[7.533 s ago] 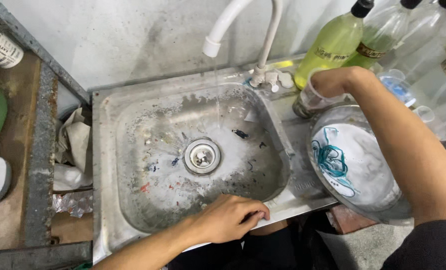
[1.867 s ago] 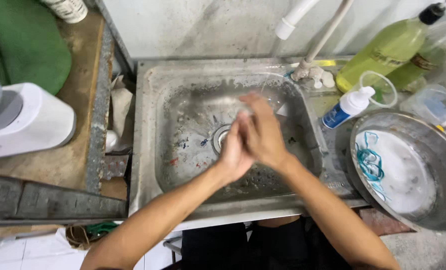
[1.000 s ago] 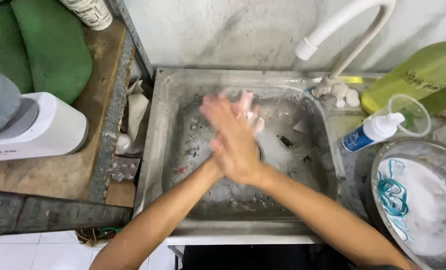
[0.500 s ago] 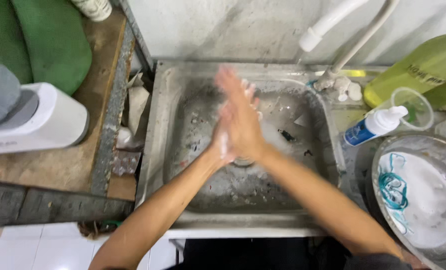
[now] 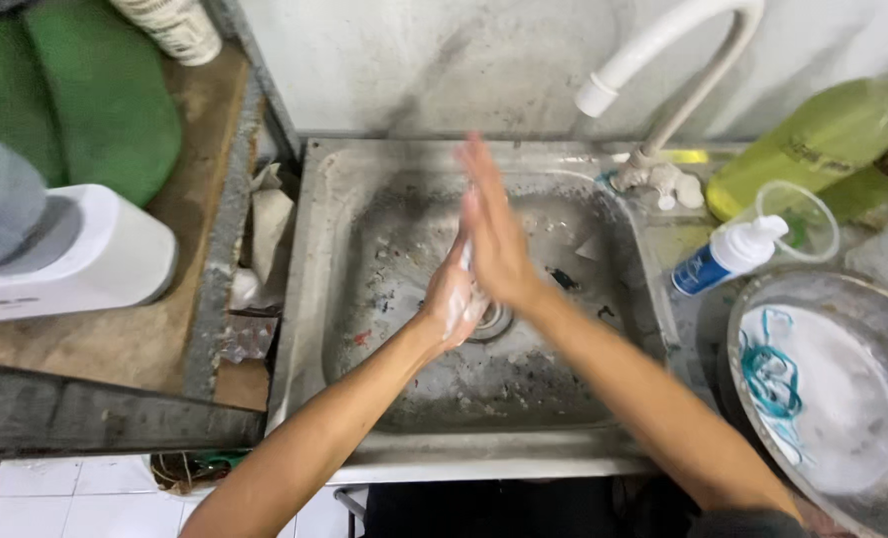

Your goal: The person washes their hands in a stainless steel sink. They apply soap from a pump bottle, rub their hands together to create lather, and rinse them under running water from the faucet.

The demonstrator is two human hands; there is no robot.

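- The left hand [image 5: 451,295] and the right hand [image 5: 494,234] are pressed palm to palm above the steel sink [image 5: 314,299], over its drain [image 5: 494,321]
- The right hand is flat with fingers stretched straight toward the wall, gripping nothing; the left hand lies against it with fingers loosely open, holding nothing, and white lather shows on it
- Both forearms reach in from the near edge of the sink
- The white tap [image 5: 653,60] arches over the basin's right rear corner, its spout above and to the right of the hands
- A small blue and white pump bottle [image 5: 728,257] lies on the sink's right ledge, a clear cup [image 5: 798,214] just behind it and a yellow-green bottle [image 5: 813,139] further back
- A metal bowl [image 5: 823,389] with soapy water and a teal cord stands to the right
- Left of the sink, a wooden table [image 5: 195,249] carries a white appliance [image 5: 75,259]
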